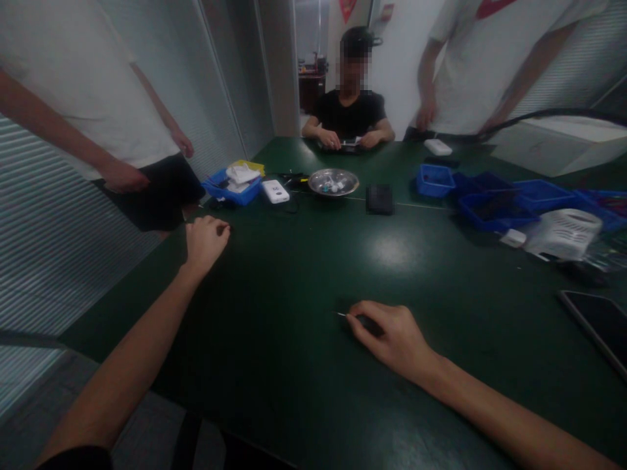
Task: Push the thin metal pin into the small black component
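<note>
My right hand point(394, 333) rests low over the green table point(284, 274), its thumb and forefinger pinched on a thin piece with a pale tip point(341, 314). The piece is too small for me to name its kind. Toward the table's left edge, my left hand point(206, 240) has its fingers curled toward the thumb. A dark patch shows between those fingertips, and what they hold, if anything, cannot be made out. Just beyond my left hand is a blue basket point(247, 194) with white cloth-like material point(242, 173) in it.
A white power bank point(275, 191), a metal dish point(353, 186) of small parts and a black square item point(380, 199) lie mid-table. Several blue trays point(435, 179) and a white vented part point(568, 232) are rightward, with a phone point(597, 326) nearer. Three people surround the far side.
</note>
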Demonstrator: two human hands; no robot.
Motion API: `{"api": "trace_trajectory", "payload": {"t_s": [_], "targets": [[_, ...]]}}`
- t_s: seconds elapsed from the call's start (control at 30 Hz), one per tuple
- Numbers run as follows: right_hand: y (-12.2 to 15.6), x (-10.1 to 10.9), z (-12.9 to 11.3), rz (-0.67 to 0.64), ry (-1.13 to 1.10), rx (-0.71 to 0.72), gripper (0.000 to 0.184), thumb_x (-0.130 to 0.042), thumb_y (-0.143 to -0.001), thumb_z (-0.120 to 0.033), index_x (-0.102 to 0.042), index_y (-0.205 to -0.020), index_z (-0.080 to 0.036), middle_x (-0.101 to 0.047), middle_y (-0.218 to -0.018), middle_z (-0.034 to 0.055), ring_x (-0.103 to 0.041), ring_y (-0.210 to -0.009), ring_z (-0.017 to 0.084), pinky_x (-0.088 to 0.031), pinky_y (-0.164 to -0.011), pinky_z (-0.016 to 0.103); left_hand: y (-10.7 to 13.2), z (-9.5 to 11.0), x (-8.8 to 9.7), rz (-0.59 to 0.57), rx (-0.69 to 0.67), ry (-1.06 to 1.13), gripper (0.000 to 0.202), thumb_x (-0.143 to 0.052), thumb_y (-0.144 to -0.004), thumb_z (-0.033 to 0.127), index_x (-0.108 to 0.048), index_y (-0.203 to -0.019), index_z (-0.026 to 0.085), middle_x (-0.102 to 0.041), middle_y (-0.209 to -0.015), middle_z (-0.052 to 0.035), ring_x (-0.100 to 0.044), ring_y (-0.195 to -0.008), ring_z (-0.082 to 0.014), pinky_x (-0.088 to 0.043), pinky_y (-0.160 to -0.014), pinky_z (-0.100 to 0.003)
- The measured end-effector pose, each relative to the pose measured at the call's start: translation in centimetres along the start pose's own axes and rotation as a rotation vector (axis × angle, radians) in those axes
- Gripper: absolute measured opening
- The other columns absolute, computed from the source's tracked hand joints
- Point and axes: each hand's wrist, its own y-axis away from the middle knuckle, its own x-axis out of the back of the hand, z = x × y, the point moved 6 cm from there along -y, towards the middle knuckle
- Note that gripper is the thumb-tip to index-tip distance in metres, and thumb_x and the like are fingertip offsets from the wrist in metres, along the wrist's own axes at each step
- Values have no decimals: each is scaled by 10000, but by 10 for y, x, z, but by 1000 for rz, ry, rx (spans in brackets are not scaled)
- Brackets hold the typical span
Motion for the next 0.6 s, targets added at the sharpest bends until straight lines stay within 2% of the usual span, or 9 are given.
{"api": "trace_trajectory", "payload": {"t_s": [0.17,0.3,0.37,0.47,0.6], "targets": [[-1,2,-3,-11,-14,-1,245,-504,-1044,-339,-697,-1001,-195,-721,-835,30,-641,-616,124,-484,-593,238,0,-3,-3,-8,20,32,352,-580,-919,391,-705,-1175,184,-640,-1238,-187,-536,-1163,-415,-353,-992,-519],[-1,2,-2,-7,-9,-6,248,-502,-1042,-343,-698,-997,-197,-721,-829,29,-640,-614,125,-477,-583,236,-1,-4,-6,-50,43,110,292,-585,-922,373,-737,-1088,186,-676,-1160,-163,-574,-1121,-392,-351,-999,-505],[-1,1,0,-2,1,-2,245,-506,-1040,-347,-697,-996,-201,-725,-828,26,-639,-603,123,-474,-584,237,-2,6,-5,-83,23,164,275,-589,-928,371,-744,-1077,199,-694,-1131,-139,-588,-1107,-361,-360,-1003,-479],[-1,2,2,15,12,-13,241,-513,-1036,-352,-698,-989,-204,-726,-819,22,-641,-598,123,-475,-589,238,5,46,3,-151,-113,318,273,-602,-936,369,-742,-1109,211,-707,-1109,-106,-606,-1070,-307,-400,-968,-426],[-3,3,4,36,8,-47,243,-512,-1036,-351,-701,-999,-203,-731,-836,25,-647,-606,126,-481,-584,237,42,135,19,-348,-438,534,265,-594,-967,376,-729,-1150,240,-702,-1126,-69,-605,-1061,-263,-412,-942,-404]]}}
